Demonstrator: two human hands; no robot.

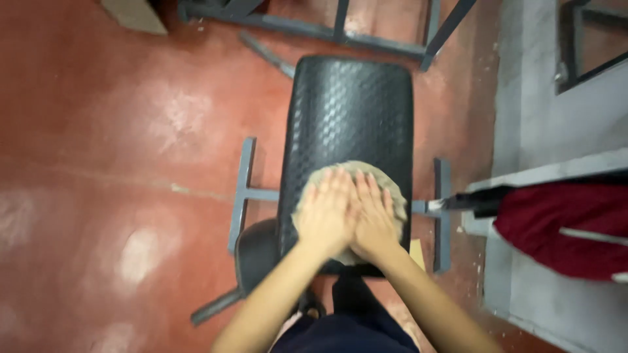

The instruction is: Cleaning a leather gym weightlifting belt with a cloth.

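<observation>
Your left hand (329, 212) and right hand (374, 219) press flat, fingers open, on the cloth (353, 199) at the near end of the pad (347, 111), so it may slip and your weight tip forward.

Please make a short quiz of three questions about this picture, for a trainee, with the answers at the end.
1. True or false: both hands press flat on the cloth.
2. What does the cloth lie on?
A. the red floor
B. the black padded bench
C. the grey ledge
3. What colour is the bag at the right edge?

Key
1. True: left hand and right hand lie side by side on it, fingers spread.
2. B, the bench.
3. Dark red; the bag rests on the ledge, off the floor.
</observation>
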